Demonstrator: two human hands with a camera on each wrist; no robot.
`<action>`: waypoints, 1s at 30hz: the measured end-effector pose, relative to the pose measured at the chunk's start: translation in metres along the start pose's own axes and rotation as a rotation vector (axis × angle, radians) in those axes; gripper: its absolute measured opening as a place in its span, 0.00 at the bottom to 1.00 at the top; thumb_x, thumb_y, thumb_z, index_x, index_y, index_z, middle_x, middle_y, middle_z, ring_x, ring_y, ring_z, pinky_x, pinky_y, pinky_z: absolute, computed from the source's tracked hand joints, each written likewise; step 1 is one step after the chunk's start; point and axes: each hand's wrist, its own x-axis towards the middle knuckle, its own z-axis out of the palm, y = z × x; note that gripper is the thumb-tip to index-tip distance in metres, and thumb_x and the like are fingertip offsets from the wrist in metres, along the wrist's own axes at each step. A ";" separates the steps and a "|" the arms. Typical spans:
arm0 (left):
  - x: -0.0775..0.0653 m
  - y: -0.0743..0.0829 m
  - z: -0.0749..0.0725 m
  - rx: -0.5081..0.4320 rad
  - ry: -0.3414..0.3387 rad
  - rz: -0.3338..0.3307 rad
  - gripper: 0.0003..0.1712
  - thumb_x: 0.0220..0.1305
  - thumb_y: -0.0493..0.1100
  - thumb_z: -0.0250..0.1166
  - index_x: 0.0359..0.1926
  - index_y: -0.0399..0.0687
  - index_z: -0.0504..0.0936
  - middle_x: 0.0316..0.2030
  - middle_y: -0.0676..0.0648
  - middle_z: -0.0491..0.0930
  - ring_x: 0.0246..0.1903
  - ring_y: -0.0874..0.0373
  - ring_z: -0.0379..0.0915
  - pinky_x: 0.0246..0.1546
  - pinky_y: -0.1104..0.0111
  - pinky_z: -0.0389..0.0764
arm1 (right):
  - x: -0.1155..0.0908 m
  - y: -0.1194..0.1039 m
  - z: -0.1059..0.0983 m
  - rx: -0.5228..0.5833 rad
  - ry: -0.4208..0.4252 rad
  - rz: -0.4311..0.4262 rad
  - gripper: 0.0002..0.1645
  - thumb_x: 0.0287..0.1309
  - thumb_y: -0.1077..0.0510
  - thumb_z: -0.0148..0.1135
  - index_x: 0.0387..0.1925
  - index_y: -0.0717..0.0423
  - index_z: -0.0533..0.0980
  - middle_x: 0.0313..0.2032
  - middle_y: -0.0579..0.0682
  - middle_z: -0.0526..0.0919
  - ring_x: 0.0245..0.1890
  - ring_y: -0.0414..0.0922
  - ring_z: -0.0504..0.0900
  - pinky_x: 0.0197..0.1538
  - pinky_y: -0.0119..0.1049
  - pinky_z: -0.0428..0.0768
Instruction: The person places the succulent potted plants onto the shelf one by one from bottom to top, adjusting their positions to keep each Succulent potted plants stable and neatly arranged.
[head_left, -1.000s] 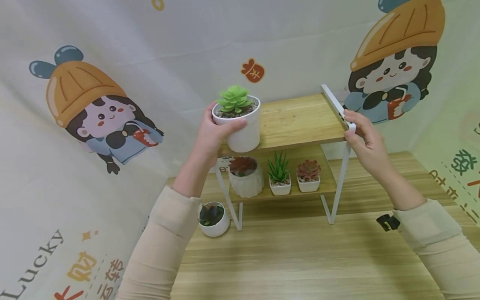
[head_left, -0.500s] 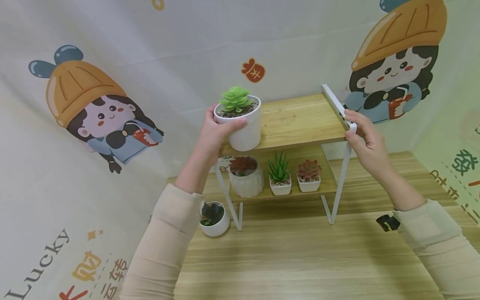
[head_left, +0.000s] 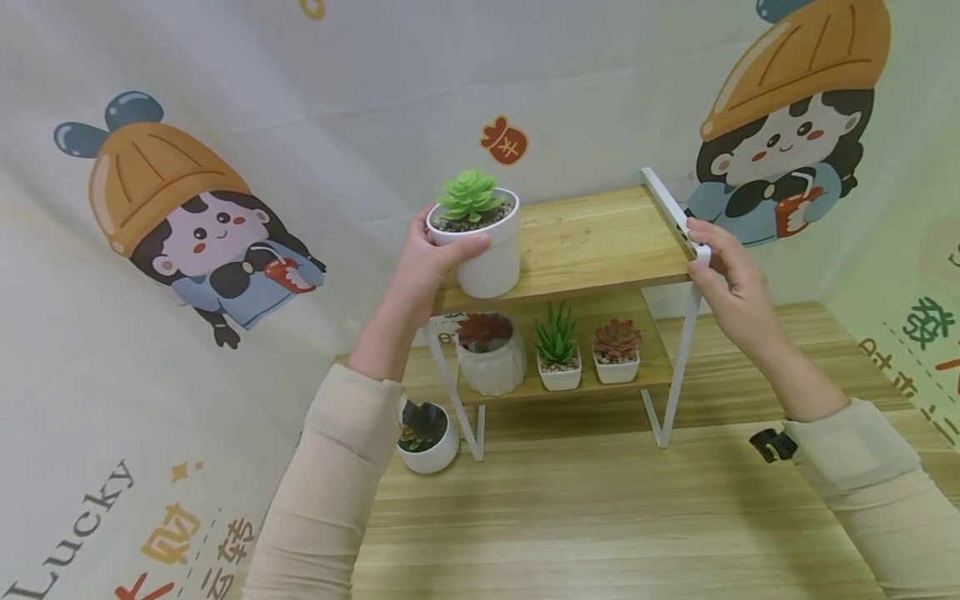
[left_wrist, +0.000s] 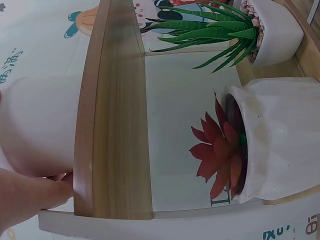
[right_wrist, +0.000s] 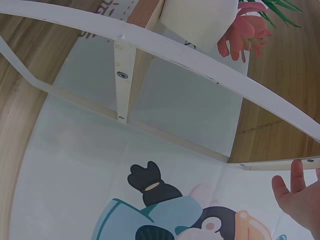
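Note:
My left hand (head_left: 422, 271) holds a white round pot (head_left: 491, 265) with a green succulent (head_left: 468, 197) at the left end of the top board (head_left: 592, 233) of a two-tier shelf. Its thumb lies across the pot's front, and the other fingers are mostly hidden behind. The left wrist view has the white pot (left_wrist: 40, 125) against the board's edge; whether its base fully rests there I cannot tell. At the shelf's right end, my right hand (head_left: 733, 283) grips the white metal frame (head_left: 678, 367) at its upper front corner, thumb below and fingers above.
On the lower board are a ribbed white pot with a dark red succulent (head_left: 491, 362), a spiky green plant (head_left: 557, 337) and a reddish succulent (head_left: 617, 340). A white bowl planter (head_left: 431, 454) stands on the wooden table (head_left: 600, 517), left of the shelf. Printed cloth hangs behind.
The pot in my left hand has shifted very slightly back over the top board. My right hand stays on the frame corner.

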 end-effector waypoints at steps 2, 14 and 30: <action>0.000 0.000 0.000 -0.002 0.000 -0.003 0.48 0.48 0.36 0.65 0.67 0.43 0.49 0.64 0.43 0.57 0.61 0.51 0.56 0.63 0.62 0.56 | 0.000 -0.001 0.000 -0.001 -0.001 0.004 0.19 0.62 0.64 0.48 0.53 0.71 0.66 0.58 0.32 0.68 0.50 0.30 0.71 0.48 0.20 0.68; 0.003 0.001 0.000 -0.019 -0.021 -0.007 0.47 0.51 0.36 0.64 0.68 0.43 0.48 0.65 0.43 0.57 0.62 0.52 0.56 0.63 0.63 0.58 | 0.001 0.000 0.002 0.023 0.008 -0.020 0.19 0.62 0.65 0.48 0.53 0.71 0.66 0.58 0.34 0.68 0.47 0.30 0.72 0.47 0.20 0.68; -0.019 0.007 -0.035 -0.115 0.095 0.165 0.53 0.52 0.41 0.65 0.71 0.50 0.40 0.68 0.45 0.51 0.64 0.48 0.53 0.63 0.62 0.58 | 0.001 0.001 0.002 0.014 0.012 -0.011 0.19 0.62 0.66 0.49 0.54 0.71 0.66 0.58 0.33 0.68 0.50 0.31 0.71 0.48 0.20 0.68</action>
